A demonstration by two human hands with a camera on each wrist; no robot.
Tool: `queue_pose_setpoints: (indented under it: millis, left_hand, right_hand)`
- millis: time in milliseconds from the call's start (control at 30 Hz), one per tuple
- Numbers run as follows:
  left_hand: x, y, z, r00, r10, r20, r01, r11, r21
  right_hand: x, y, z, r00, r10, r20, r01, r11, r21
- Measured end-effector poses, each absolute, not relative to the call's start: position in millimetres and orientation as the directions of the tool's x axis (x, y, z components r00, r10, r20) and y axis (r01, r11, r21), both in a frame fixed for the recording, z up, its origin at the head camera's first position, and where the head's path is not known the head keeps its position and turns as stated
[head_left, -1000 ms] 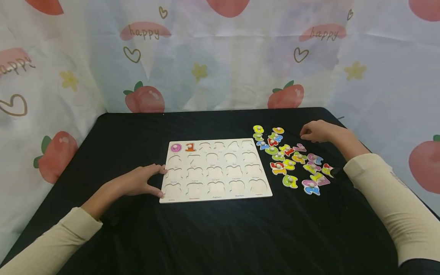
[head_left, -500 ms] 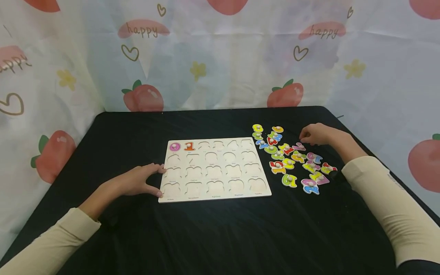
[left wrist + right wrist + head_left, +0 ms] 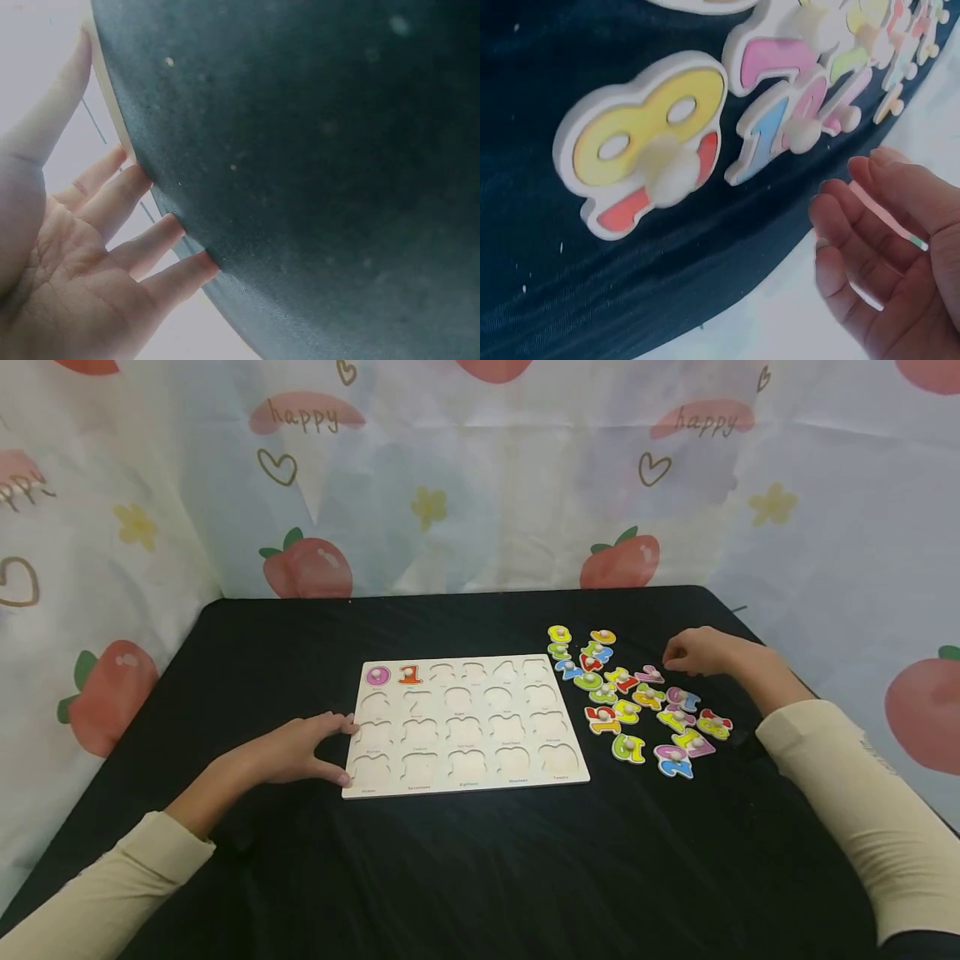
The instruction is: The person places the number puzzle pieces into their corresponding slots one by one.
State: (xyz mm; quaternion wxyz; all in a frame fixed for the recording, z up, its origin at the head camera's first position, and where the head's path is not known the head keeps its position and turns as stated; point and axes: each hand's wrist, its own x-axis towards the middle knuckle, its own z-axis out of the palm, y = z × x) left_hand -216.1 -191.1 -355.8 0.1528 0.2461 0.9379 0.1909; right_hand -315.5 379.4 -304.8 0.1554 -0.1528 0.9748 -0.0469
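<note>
In the head view a pale wooden number board [image 3: 487, 718] lies on the black cloth. A purple 0 [image 3: 377, 675] and an orange-red 1 [image 3: 410, 674] sit in its first two recesses. My left hand [image 3: 288, 752] touches the board's left edge, thumb by the near corner and fingers extended. The left wrist view shows this hand [image 3: 82, 277] with the fingertips at the edge. My right hand [image 3: 708, 652] hovers beside a pink number piece [image 3: 649, 673], its fingers loosely curled. In the right wrist view, nothing shows between the fingers of this hand [image 3: 892, 240].
Several knobbed number pieces lie scattered right of the board, among them a red-and-orange one [image 3: 602, 720] and a pink-and-blue one [image 3: 673, 761]. Close to the right wrist camera is a yellow-and-red piece [image 3: 645, 142]. A printed curtain [image 3: 465, 485] hangs behind the black table [image 3: 450, 868].
My right hand has shifted slightly to the right, away from the pink piece. The left hand has stayed at the board's edge. The head view has tilted down a little.
</note>
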Motion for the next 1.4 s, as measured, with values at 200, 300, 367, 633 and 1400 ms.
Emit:
queue_pose_setpoints:
  millis: [200,300,367,633,1400]
  left_hand:
    - [-217.2,-192.1,-356.7,-0.832,0.517,-0.203,0.394,0.807,0.441]
    - [-217.7,-191.9,-357.8,-0.833,0.513,-0.206,0.39,0.81,0.438]
    - [-217.7,-191.7,-357.9,-0.833,0.513,-0.206,0.391,0.81,0.437]
    - [-217.2,-191.5,-356.4,-0.831,0.519,-0.2,0.391,0.801,0.454]
    - [-217.3,-191.7,-356.9,-0.838,0.503,-0.211,0.377,0.814,0.442]
  right_hand:
    - [-320.9,352.4,-310.1,-0.907,-0.392,-0.156,-0.378,0.919,-0.114]
    - [-325.9,336.3,-310.1,-0.892,-0.433,-0.132,-0.42,0.9,-0.113]
    - [-329.5,325.8,-310.2,-0.878,-0.462,-0.125,-0.45,0.886,-0.111]
    - [-337.8,285.9,-314.6,-0.832,-0.535,-0.146,-0.517,0.844,-0.144]
    - [-343.0,270.3,-320.7,-0.842,-0.502,-0.196,-0.488,0.865,-0.118]
